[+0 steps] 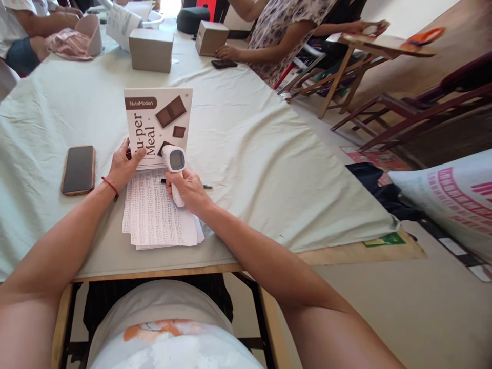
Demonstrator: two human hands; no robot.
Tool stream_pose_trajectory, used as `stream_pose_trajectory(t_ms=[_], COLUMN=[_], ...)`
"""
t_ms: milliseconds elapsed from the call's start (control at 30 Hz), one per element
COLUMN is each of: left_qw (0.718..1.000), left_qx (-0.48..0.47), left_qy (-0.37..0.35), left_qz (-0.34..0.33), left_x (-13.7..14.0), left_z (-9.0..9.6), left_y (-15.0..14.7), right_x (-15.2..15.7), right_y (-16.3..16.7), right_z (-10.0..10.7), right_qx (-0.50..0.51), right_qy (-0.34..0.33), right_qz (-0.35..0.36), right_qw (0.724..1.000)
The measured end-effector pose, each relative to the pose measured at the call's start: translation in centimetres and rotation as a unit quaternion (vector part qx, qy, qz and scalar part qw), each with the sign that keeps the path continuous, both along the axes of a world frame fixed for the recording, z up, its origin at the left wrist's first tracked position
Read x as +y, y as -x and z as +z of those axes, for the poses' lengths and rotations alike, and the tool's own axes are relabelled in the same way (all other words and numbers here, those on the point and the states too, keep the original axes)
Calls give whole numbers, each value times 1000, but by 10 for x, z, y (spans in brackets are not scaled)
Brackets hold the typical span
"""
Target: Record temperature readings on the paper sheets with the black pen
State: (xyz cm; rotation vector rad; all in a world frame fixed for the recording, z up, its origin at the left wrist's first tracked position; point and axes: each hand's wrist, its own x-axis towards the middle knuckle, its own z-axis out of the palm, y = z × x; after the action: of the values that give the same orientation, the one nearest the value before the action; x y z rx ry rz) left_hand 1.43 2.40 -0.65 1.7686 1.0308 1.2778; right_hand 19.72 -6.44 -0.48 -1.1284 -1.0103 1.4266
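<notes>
**A:** On the cloth-covered table (249, 143), near its front edge, what does each hand do?

**B:** Left hand (123, 166): fingers rest against the lower left side of the carton (158, 125), a white box printed with chocolate squares, standing upright on the far end of a stack of printed sheets (157, 215). The hand steadies the box but does not wrap round it. Right hand (189, 190): closed around the grip of a white infrared thermometer (173, 166), whose head sits just in front of the carton's lower face, its blue display turned toward the camera.

**B:** What might go wrong from this arrangement?

**A:** Three risks, as a judgement. First, the carton stands on loose paper, not on the cloth; a push from the thermometer head could tip it backward, since only light finger contact holds it. Second, the sheets overhang one another unevenly near the table edge, so a dragging wrist could slide them off. Third, a pen (205, 186) lies partly under the right hand and could roll away.

**B:** Anything nearby at risk?

**A:** A phone (79, 169) lies flat, well apart to the left, out of harm's way. Other people's hands work at the far end, beside two plain boxes (151, 49).
</notes>
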Motion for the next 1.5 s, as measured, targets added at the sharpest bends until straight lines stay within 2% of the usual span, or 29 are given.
stream_pose_trajectory(t_ms=[200,567,1067,1233,1367,1500], left_qw=[1000,1000,999,999,1000,1000], left_qx=[-5,5,-4,-10,-22,-24], left_qy=[11,16,28,24,10,-11], left_qz=[-5,-12,-27,-26,-20,3], left_x=[0,2,5,2,2,12], left_z=[1,0,-5,-3,-4,-9], left_y=[1,4,9,7,10,23], right_x=[-2,0,-3,-8,-21,-40], right_y=[1,1,-2,-6,-17,-27], right_z=[4,3,4,15,32,40], right_qx=[9,4,29,33,33,29], right_qy=[-16,2,-12,-38,-66,-49], right_qz=[4,7,50,76,64,56], right_qw=[1000,1000,998,996,995,997])
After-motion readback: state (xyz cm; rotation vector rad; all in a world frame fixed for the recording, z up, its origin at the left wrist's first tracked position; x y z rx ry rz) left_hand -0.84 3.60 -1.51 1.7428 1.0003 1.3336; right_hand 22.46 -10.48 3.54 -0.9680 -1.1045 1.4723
